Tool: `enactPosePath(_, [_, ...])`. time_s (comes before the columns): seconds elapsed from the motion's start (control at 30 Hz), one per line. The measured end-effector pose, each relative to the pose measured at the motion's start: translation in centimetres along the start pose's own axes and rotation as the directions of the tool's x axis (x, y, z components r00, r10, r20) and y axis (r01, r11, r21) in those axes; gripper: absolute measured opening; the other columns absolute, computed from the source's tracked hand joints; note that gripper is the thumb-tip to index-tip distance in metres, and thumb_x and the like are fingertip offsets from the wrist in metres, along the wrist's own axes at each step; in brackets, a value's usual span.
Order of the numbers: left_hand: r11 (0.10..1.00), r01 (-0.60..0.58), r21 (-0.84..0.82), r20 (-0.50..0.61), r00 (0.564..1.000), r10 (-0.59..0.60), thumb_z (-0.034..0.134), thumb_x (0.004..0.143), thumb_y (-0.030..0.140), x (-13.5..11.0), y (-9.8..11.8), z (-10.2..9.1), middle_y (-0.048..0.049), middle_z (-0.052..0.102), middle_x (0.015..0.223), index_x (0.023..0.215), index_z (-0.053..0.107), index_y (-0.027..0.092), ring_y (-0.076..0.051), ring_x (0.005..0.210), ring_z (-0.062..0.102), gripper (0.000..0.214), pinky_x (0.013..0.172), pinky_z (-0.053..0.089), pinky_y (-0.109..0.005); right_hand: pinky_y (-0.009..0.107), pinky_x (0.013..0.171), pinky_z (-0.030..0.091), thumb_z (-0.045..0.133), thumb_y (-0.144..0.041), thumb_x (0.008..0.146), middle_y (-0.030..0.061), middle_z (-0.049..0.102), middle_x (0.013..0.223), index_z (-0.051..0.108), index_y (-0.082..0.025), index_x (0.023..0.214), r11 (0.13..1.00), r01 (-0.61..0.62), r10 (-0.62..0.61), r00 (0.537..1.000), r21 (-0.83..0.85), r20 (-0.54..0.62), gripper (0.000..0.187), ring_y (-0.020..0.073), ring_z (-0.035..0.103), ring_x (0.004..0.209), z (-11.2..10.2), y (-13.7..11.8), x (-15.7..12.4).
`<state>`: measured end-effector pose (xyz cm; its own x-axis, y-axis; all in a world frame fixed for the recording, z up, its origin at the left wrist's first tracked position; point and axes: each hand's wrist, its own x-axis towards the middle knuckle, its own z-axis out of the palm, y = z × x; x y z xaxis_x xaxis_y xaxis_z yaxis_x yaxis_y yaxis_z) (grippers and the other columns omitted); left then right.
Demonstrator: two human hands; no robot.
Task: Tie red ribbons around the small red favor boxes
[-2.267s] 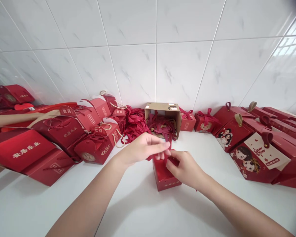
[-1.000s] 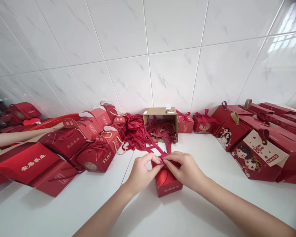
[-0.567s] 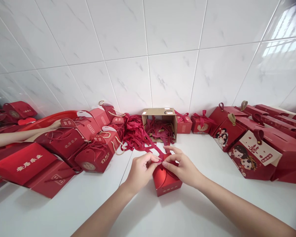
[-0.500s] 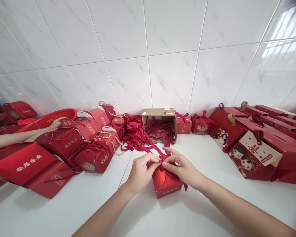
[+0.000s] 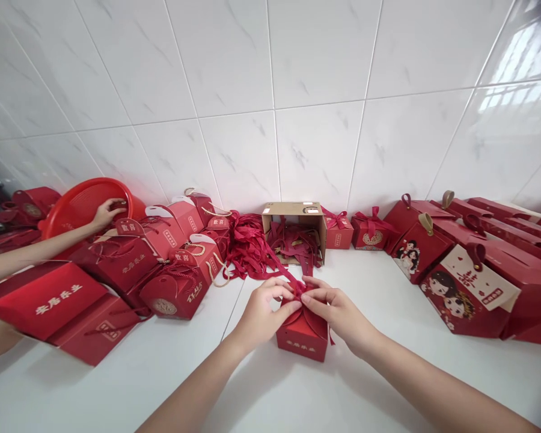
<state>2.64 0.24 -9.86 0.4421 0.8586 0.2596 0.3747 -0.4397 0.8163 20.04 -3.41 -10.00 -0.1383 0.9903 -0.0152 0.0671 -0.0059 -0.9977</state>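
Note:
A small red gift box [image 5: 303, 347] with gold lettering on its front stands upright on the white table before me. Its curved top flaps are folded over each other. At the top, a dark red ribbon [image 5: 299, 284] is gathered, with one tail hanging by the box's right side. My left hand [image 5: 265, 310] pinches the ribbon from the left, thumb and forefinger pressed together. My right hand [image 5: 336, 310] pinches it from the right, over the box lid. The fingers hide part of the knot or loop.
Behind lie loose red ribbons [image 5: 247, 243] and an open cardboard box [image 5: 293, 209] holding more. Ribboned boxes [image 5: 340, 236] stand beside it. Finished-looking boxes [image 5: 175, 288] crowd the left, larger ones [image 5: 469, 294] the right. Another person's hand [image 5: 108, 211] reaches into a red basin [image 5: 58, 213].
The red box has turned so its front faces me more squarely. My hands stay pinched at its top. At left, the other person's hand has lifted, and the red basin now tilts up.

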Motion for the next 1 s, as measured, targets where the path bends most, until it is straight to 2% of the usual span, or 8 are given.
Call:
enactPosePath(0.13, [0.999, 0.025, -0.029, 0.2, 0.98, -0.018, 0.069, 0.077, 0.027, 0.1, 0.3, -1.3, -0.0033, 0.06, 0.098, 0.068, 0.066, 0.018, -0.017, 0.095, 0.058, 0.012, 0.09, 0.041, -0.029, 0.04, 0.099, 0.035, 0.043, -0.066, 0.086, 0.0082, 0.062, 0.105, 0.063, -0.017, 0.06, 0.986, 0.004, -0.01, 0.999, -0.168, -0.036, 0.058, 0.0284, 0.054, 0.108, -0.9, -0.5, 0.2])
enactPosePath(0.2, [1.0, -0.005, -0.03, 0.29, 0.957, 0.013, 0.068, 0.077, 0.026, -0.1, 0.7, -1.9, -0.0029, 0.06, 0.101, 0.071, 0.066, 0.019, -0.016, 0.096, 0.058, 0.01, 0.091, 0.041, -0.029, 0.04, 0.098, 0.037, 0.045, -0.056, 0.088, 0.0065, 0.063, 0.099, 0.062, -0.017, 0.071, 0.965, 0.081, -0.092, 0.995, -0.247, -0.03, 0.045, 0.0254, 0.056, 0.102, -1.8, -0.6, 0.5])
enactPosePath(0.3, [0.999, -0.046, -0.018, 0.356, 0.933, 0.05, 0.064, 0.08, 0.023, -0.3, 1.3, -2.3, -0.0029, 0.059, 0.103, 0.076, 0.063, 0.019, -0.016, 0.096, 0.057, 0.006, 0.091, 0.041, -0.029, 0.036, 0.093, 0.042, 0.055, -0.038, 0.086, 0.0049, 0.064, 0.102, 0.06, -0.018, 0.09, 0.934, 0.211, -0.168, 0.972, -0.288, 0.165, 0.021, 0.0212, 0.058, 0.1, -3.2, -0.7, 0.9])
enactPosePath(0.37, [0.999, -0.052, 0.013, 0.36, 0.932, 0.044, 0.061, 0.079, 0.02, -0.5, 1.6, -2.3, -0.0028, 0.059, 0.102, 0.078, 0.061, 0.019, -0.016, 0.095, 0.057, 0.002, 0.091, 0.041, -0.029, 0.033, 0.086, 0.047, 0.058, -0.032, 0.085, 0.0044, 0.065, 0.095, 0.061, -0.017, 0.09, 0.92, 0.226, -0.134, 0.949, -0.321, 0.285, 0.016, 0.0194, 0.06, 0.092, -4.0, -1.1, 0.7])
enactPosePath(0.47, [0.997, -0.042, 0.061, 0.345, 0.938, 0.019, 0.058, 0.078, 0.016, -0.7, 2.2, -2.2, -0.0019, 0.059, 0.098, 0.078, 0.06, 0.019, -0.015, 0.094, 0.057, 0.004, 0.09, 0.041, -0.029, 0.03, 0.074, 0.05, 0.058, -0.036, 0.087, 0.0035, 0.065, 0.091, 0.062, -0.018, 0.09, 0.888, 0.169, -0.018, 0.942, -0.427, 0.336, 0.019, 0.0181, 0.062, 0.082, -5.0, -2.1, -0.4])
enactPosePath(0.63, [0.996, -0.055, 0.075, 0.357, 0.934, 0.024, 0.059, 0.077, 0.016, -0.6, 2.6, -2.2, -0.0008, 0.062, 0.093, 0.076, 0.061, 0.02, -0.016, 0.095, 0.056, 0.005, 0.089, 0.042, -0.028, 0.029, 0.08, 0.05, 0.069, -0.039, 0.081, 0.0021, 0.062, 0.107, 0.063, -0.024, 0.104, 0.835, 0.174, 0.067, 0.909, -0.522, 0.412, 0.029, 0.0188, 0.062, 0.093, -5.2, -3.5, -2.6])
enactPosePath(0.8, [0.995, -0.034, 0.096, 0.309, 0.951, 0.003, 0.059, 0.075, 0.015, -0.5, 2.3, -1.9, -0.0004, 0.063, 0.088, 0.071, 0.059, 0.019, -0.016, 0.088, 0.057, 0.006, 0.085, 0.043, -0.028, 0.027, 0.076, 0.049, 0.062, -0.02, 0.086, 0.001, 0.061, 0.093, 0.061, -0.021, 0.086, 0.765, 0.306, -0.073, 0.916, -0.567, 0.395, 0.001, 0.015, 0.059, 0.083, -4.3, -2.6, -2.5])
enactPosePath(1.0, [0.989, 0.058, 0.136, 0.173, 0.982, -0.082, 0.057, 0.076, 0.02, -0.3, 2.1, -1.7, -0.0014, 0.061, 0.084, 0.068, 0.057, 0.019, -0.017, 0.083, 0.056, 0.008, 0.081, 0.042, -0.03, 0.028, 0.072, 0.045, 0.053, -0.013, 0.088, 0.0026, 0.06, 0.089, 0.059, -0.019, 0.085, 0.62, 0.444, -0.331, 0.896, -0.647, 0.297, 0.009, 0.0151, 0.055, 0.079, -4.9, -1.9, -0.8])
